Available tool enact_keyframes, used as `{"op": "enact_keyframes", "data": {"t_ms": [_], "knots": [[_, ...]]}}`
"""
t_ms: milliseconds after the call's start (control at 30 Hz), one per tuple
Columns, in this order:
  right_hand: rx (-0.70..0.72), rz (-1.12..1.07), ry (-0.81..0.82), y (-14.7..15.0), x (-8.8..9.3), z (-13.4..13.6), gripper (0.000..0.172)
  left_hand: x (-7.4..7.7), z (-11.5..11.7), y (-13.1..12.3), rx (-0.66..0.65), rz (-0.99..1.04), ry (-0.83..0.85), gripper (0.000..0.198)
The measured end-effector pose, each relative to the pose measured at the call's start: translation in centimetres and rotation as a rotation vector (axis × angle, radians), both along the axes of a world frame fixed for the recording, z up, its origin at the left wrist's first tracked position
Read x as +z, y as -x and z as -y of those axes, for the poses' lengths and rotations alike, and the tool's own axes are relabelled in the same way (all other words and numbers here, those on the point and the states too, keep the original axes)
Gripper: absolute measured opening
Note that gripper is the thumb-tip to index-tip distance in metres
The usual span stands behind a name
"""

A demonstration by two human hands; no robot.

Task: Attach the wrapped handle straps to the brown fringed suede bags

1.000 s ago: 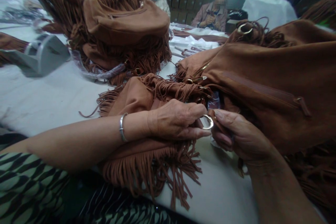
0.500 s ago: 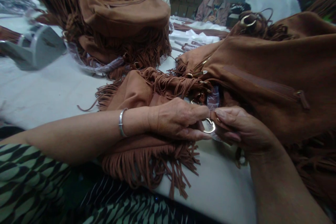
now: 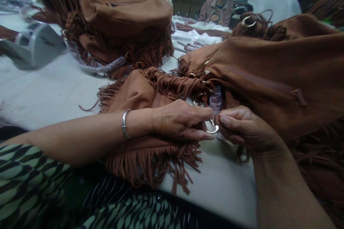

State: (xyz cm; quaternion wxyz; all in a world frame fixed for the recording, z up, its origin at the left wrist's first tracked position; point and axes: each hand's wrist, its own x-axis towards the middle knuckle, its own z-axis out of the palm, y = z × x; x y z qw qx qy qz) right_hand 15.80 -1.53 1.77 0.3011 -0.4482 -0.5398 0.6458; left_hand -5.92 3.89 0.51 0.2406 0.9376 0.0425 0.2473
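At the far left a grey stand-like object (image 3: 34, 44) lies on the white table (image 3: 40, 93), blurred. Beyond it a pile of brown fringed bags (image 3: 120, 18) rises, with clear plastic wrap at its foot.

Nearer, a brown fringed bag (image 3: 139, 96) lies on the table under the person's left forearm, its fringe spilling over the near table edge. A silver bangle (image 3: 125, 124) circles the left wrist. The left hand (image 3: 180, 120) rests palm down on this bag, fingers curled, thumb and forefinger closed on the left side of a metal ring (image 3: 213, 127). The ring sits right between the two hands, just above the table, its open centre showing between the fingertips.

The right hand (image 3: 245, 128) meets it from the other side, thumb on top and fingers folded under, pinching the ring's right edge together with a bit of brown material. A second, darker ring (image 3: 242, 157) hangs just below this hand.

To the right a large brown suede bag (image 3: 268, 75) with a zip pocket lies across the table. Behind it, a seated person (image 3: 216, 10) is at the far end.
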Motion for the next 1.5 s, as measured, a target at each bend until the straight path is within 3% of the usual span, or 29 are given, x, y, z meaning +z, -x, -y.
{"op": "enact_keyframes", "data": {"t_ms": [433,600,733,833,967,1167,1300,1500], "knots": [[0.044,0.046,-0.006,0.4,0.2,0.7,0.034,0.1,-0.1,0.2,0.067,-0.065,0.075,0.03],[0.001,0.196,-0.089,0.8,0.8,0.8,0.033,0.1,-0.3,0.3,0.145,-0.055,0.127,0.033],[-0.054,0.242,-0.13,0.9,1.3,0.9,0.038,0.4,-0.4,0.4,0.045,-0.001,0.171,0.043],[-0.074,0.24,-0.123,0.7,1.3,0.8,0.037,0.5,-0.4,0.5,0.005,-0.021,0.098,0.041],[-0.068,0.25,-0.136,0.7,0.9,0.6,0.04,0.3,-0.4,0.5,0.116,-0.096,-0.046,0.04],[-0.081,0.239,-0.154,1.7,0.4,0.5,0.04,-0.4,-0.7,0.7,0.257,-0.071,-0.131,0.044],[-0.068,0.275,-0.148,1.9,0.6,0.6,0.041,-0.3,-0.8,0.8,0.235,-0.065,-0.111,0.046],[-0.126,0.191,-0.133,1.5,0.6,0.4,0.042,1.2,-0.2,0.9,0.205,-0.149,-0.057,0.04]]}}
